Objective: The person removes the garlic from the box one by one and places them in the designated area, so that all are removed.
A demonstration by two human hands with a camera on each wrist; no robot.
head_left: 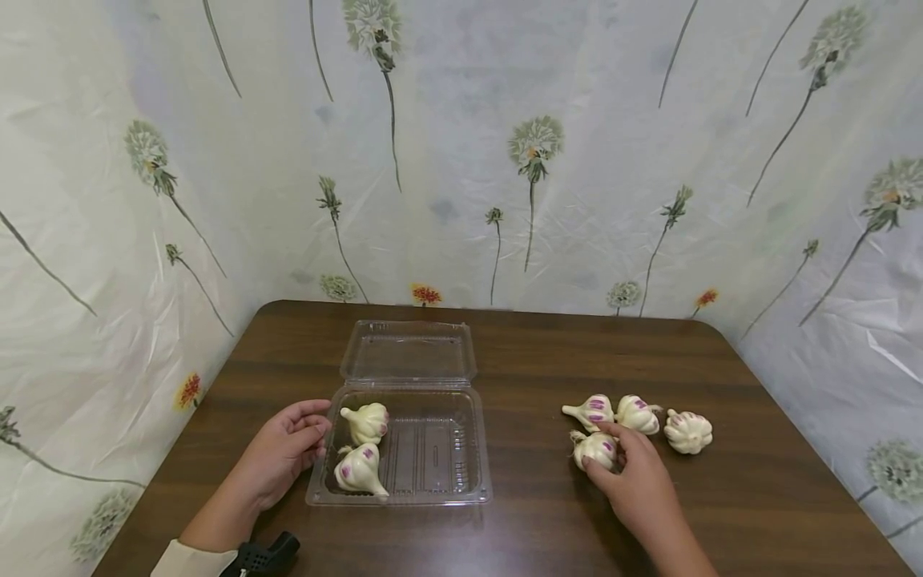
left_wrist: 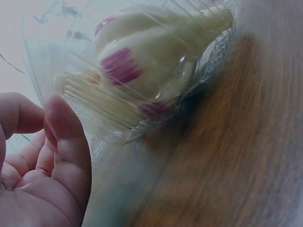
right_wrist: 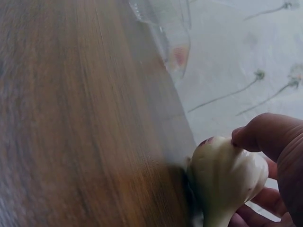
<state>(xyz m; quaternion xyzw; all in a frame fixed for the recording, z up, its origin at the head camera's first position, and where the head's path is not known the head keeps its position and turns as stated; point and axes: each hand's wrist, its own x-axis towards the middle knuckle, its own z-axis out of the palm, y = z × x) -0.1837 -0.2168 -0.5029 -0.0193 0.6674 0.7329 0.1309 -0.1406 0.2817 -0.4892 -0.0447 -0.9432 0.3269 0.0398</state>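
A clear hinged plastic container lies with its lid back on the table, two white garlic bulbs with purple patches in its left half: the rear garlic bulb and the front garlic bulb. My left hand pinches the container's left rim between thumb and fingers; the left wrist view shows the thumb close against the ribbed wall. On the right, my right hand holds a garlic bulb between its thumb and fingers. Just behind that hand sit the stemmed garlic bulb, the middle garlic bulb and the rightmost garlic bulb.
The dark wooden table has rounded back corners. Around it hangs a pale sheet printed with dandelions. A black strapped device is on the left wrist, beside a light sleeve. The container's lid opens toward the back.
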